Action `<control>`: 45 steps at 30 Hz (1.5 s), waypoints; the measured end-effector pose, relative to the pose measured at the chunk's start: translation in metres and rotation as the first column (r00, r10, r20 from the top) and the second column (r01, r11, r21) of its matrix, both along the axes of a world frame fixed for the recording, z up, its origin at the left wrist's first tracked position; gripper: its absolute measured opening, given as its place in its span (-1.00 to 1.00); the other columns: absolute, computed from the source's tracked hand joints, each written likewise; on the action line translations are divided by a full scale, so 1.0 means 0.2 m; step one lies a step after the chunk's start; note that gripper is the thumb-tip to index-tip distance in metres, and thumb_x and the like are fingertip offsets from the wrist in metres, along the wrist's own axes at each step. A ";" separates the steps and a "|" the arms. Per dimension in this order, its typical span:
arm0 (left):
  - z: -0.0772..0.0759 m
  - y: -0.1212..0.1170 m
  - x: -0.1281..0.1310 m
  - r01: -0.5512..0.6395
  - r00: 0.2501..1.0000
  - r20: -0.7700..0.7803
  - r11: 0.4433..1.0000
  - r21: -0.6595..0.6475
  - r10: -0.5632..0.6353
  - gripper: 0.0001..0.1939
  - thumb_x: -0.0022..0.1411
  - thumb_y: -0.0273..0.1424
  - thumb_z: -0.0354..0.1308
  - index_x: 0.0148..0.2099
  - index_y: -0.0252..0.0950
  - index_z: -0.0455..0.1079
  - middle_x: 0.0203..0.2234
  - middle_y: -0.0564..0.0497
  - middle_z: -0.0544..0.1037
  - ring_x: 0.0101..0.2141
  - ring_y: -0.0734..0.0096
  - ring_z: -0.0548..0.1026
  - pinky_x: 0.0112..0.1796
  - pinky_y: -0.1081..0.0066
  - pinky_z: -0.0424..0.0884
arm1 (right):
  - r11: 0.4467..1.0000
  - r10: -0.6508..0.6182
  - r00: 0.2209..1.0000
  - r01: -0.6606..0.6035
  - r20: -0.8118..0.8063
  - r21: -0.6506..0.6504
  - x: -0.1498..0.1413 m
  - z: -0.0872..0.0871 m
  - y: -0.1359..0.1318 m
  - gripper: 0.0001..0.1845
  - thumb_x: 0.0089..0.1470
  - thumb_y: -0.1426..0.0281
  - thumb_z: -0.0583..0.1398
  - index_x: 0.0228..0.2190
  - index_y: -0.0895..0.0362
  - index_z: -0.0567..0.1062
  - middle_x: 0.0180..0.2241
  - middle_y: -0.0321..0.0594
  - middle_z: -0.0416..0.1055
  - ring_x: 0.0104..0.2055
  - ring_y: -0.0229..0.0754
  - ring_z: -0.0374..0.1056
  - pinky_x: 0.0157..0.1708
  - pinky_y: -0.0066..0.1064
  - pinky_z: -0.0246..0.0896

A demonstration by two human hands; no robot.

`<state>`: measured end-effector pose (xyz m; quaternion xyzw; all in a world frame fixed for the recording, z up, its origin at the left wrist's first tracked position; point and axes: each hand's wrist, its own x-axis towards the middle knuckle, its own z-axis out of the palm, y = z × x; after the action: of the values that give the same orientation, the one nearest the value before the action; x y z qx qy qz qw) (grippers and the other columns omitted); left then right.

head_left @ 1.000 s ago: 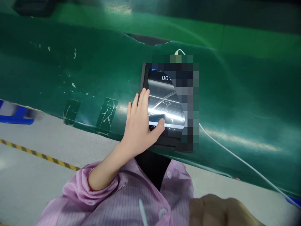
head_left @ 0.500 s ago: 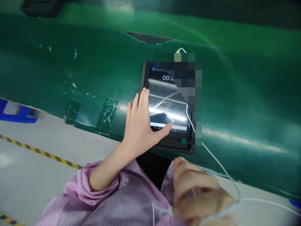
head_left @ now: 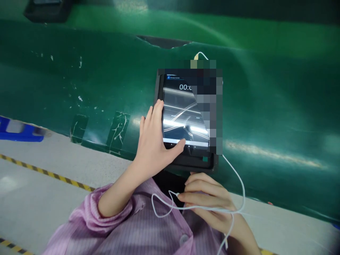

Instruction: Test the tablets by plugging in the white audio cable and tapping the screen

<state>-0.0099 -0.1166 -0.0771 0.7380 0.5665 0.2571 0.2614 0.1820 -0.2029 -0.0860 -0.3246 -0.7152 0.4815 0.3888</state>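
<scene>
A black tablet (head_left: 183,117) with a lit screen showing a timer lies on the green table cover (head_left: 265,106) near its front edge; part of the screen is blurred out. My left hand (head_left: 152,145) grips the tablet's left side, fingers on the edge and thumb on the lower screen. Below the tablet, my right hand (head_left: 209,205) pinches a thin white cable (head_left: 239,184). The cable loops over my fingers and its far end plugs in at the tablet's top.
Pink striped sleeves cover both my arms. The green cover has a tear (head_left: 163,41) at the back and worn tape patches (head_left: 117,129) at the front. Grey floor with a yellow-black stripe (head_left: 47,173) lies at lower left, beside a blue object (head_left: 21,131).
My right hand has risen from the bottom edge into view and taken up the white cable, which now loops in front of my chest. My left hand stays on the tablet.
</scene>
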 end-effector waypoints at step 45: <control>0.05 0.01 0.02 0.025 0.995 -0.095 0.990 -0.141 -0.039 0.23 -0.04 -0.01 0.39 0.43 -0.30 -0.29 0.39 -0.39 -0.16 0.36 -0.29 -0.22 0.24 -0.35 -0.16 | 0.864 -0.352 0.697 0.499 0.625 -0.070 -0.05 0.30 1.35 -0.69 -0.04 0.34 0.35 -0.70 0.16 0.47 -0.65 -0.29 0.34 -0.51 -0.22 0.24 -0.37 -0.37 0.12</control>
<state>-0.0050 -0.1145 -0.0668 0.7386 0.5834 0.1761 0.2884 0.1718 0.0670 -0.0260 -0.6592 -0.6423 0.3324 0.2062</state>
